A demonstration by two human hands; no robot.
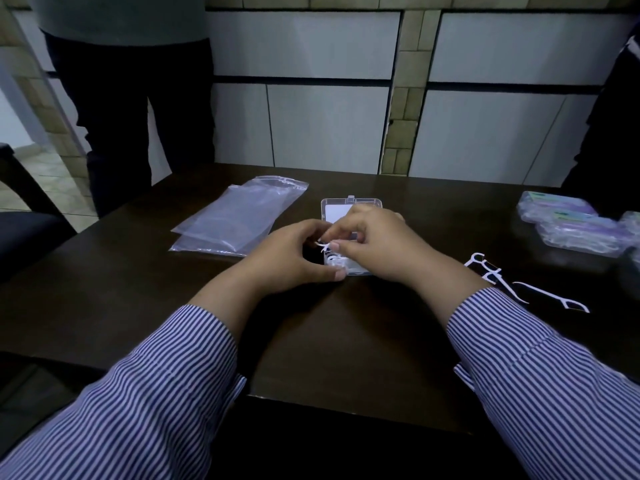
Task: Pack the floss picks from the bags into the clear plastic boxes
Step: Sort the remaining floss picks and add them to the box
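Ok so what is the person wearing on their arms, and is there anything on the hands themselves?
Both arms are in long shirt sleeves with fine blue and white stripes. The left sleeve and the right sleeve end in buttoned-style cuffs drawn a little back from the wrists. The left hand and the right hand are bare: no gloves, and no rings or watch that this view shows.

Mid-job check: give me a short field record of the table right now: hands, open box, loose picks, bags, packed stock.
left hand: fingers curled, pinching floss picks over the box
right hand: also pinching those picks, from the right
clear plastic box: open, lid laid flat away from the person, some picks inside
loose picks: several on the dark table, right of the right wrist
empty bags: flat, left of the box
packed boxes: stacked at far right
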